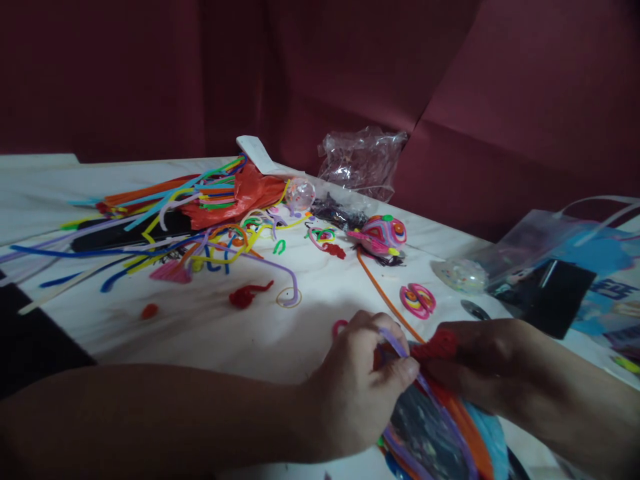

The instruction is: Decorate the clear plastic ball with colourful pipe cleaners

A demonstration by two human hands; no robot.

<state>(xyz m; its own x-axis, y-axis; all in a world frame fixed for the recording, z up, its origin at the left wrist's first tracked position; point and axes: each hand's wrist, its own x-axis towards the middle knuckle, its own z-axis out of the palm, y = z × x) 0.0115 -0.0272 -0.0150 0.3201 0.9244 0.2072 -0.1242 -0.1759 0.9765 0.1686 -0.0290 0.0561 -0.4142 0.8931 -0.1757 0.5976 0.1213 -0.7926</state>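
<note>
From the head camera, here's the left hand (357, 390), thumb and fingers pinched together on a thin purple fuzzy strip (393, 341), with the dark, glossy piece edged in coloured fuzzy strips (425, 427) just below that grip, presumably pinched there to line strip up with edge. The right hand (493, 353) sits beside a red fuzzy tuft (443, 343), perhaps bracing (fingertips hidden, so I can't tell its grip). White tabletop (280, 347) gives room leftward, while a long orange fuzzy strip (383, 290) and a pink coiled disc (418, 301) lie just beyond the grip.
</note>
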